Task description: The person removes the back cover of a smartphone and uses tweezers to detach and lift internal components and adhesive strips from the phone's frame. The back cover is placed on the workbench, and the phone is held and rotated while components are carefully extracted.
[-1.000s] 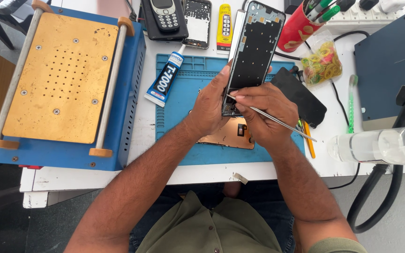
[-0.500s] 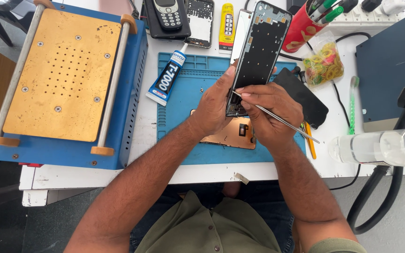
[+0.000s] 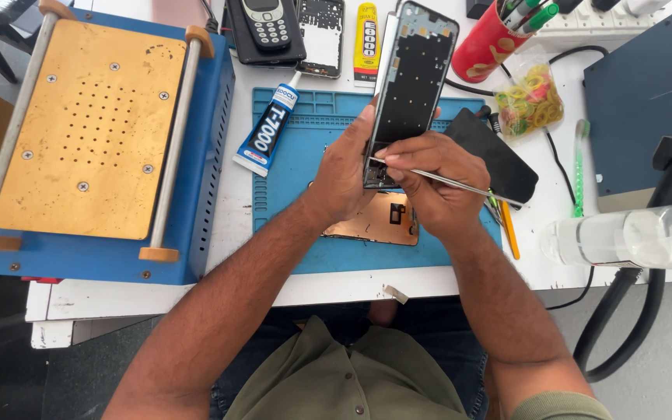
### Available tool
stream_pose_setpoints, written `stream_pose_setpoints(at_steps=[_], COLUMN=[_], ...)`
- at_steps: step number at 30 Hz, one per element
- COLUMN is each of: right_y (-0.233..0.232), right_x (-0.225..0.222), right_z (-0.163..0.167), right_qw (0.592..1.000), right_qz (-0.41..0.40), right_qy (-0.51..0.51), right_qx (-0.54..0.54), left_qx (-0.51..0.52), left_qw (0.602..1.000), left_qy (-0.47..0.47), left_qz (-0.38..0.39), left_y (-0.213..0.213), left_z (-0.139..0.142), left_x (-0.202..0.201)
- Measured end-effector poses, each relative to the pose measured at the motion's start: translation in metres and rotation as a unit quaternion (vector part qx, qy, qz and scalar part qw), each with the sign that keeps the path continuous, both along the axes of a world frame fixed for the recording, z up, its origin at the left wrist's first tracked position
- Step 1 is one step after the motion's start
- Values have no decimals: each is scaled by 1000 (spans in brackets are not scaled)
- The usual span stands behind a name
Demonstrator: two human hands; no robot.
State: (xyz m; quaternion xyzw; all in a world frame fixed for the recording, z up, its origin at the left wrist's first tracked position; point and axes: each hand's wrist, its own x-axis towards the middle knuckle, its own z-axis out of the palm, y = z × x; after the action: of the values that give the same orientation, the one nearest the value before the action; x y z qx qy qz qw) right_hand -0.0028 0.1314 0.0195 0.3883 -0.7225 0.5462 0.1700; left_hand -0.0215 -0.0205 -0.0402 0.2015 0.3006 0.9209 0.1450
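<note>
The left hand (image 3: 345,175) is curled around the lower part of a phone frame (image 3: 412,85). It holds the frame up over a blue mat (image 3: 305,132), tilted a little, with the top end pointing away from the person. The inside of the frame is dark and faces up.

The right hand (image 3: 433,183) is closed in a pinch on thin metal tweezers (image 3: 460,184). The tip of the tweezers touches the bottom end of the frame, right by the left thumb. The other end sticks out to the right.

Under the hands, a copper-coloured plate (image 3: 371,222) lies flat on the mat. A black screen (image 3: 499,159) lies on the right edge of the mat, just beside the right hand.

A glue tube (image 3: 267,128) lies at the left edge of the mat. A big blue machine (image 3: 91,132) with a gold top sits far left. At the back are an old button phone (image 3: 264,23), a yellow tube (image 3: 366,31) and a red cup (image 3: 491,43) with pens. A bag of rubber bands (image 3: 530,99) lies near the cup. A clear bottle (image 3: 624,237) lies on its side at the right.
</note>
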Motion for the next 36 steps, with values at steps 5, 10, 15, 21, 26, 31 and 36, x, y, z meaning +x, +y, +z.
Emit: stream_pose_setpoints(at_steps=[5,10,15,21,26,31,36], right_y=[3,3,2,5,5,5,3], right_x=[0,-1,-2,-3,-3,-3,-3], right_z=[3,2,-1,-1,-2,-1,-3], right_qw=[1000,1000,999,999,999,999,998], right_qz=[6,3,0,3,4,0,-10], right_qy=[16,18,30,28,38,39,50], right_qx=[18,18,20,17,23,26,25], left_qx=[4,5,19,6,-2,-16,-4], left_qw=[1000,1000,1000,1000,1000,999,1000], left_qy=[-2,-2,-4,10,15,46,-10], left_qz=[-4,-7,-13,-10,-11,1,0], left_y=[0,-1,-6,-5,-1,-2,-6], left_z=[1,3,6,7,4,4,4], left_x=[0,1,4,5,1,2,5])
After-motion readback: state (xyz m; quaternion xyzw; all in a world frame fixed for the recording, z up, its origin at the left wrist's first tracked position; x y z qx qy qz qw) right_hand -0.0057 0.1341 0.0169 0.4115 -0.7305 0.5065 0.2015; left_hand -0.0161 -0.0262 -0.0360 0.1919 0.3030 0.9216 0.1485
